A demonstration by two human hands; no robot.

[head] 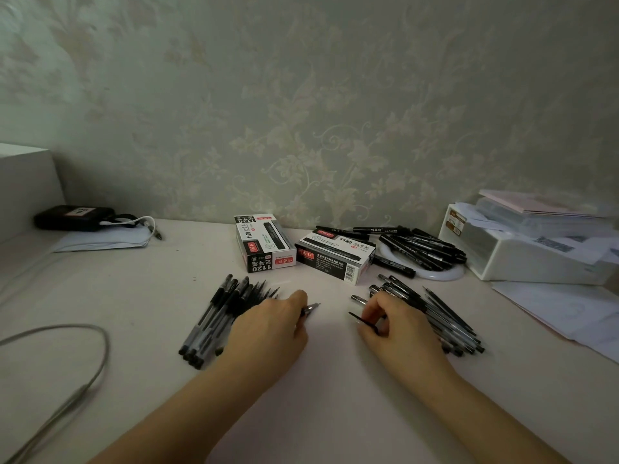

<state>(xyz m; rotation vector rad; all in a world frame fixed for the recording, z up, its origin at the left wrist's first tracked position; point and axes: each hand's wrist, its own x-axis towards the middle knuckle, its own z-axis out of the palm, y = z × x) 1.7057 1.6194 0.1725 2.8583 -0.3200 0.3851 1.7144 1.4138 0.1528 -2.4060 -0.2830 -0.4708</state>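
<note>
In front of the flat-lying marker box [335, 257], the left hand [271, 329] curls its fingers round a gel pen [311, 307], whose bare metal tip pokes out toward the box. The right hand [395, 326], also in front of the box, pinches a black pen cap [363, 321]. One heap of pens [214, 319] lies front-left of the box, and another heap [442, 316] lies front-right.

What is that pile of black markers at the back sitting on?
The markers lie across a white round thing; only its curved near rim shows. The markers cover its middle, so I cannot tell whether it is a plate or a ring.
</note>
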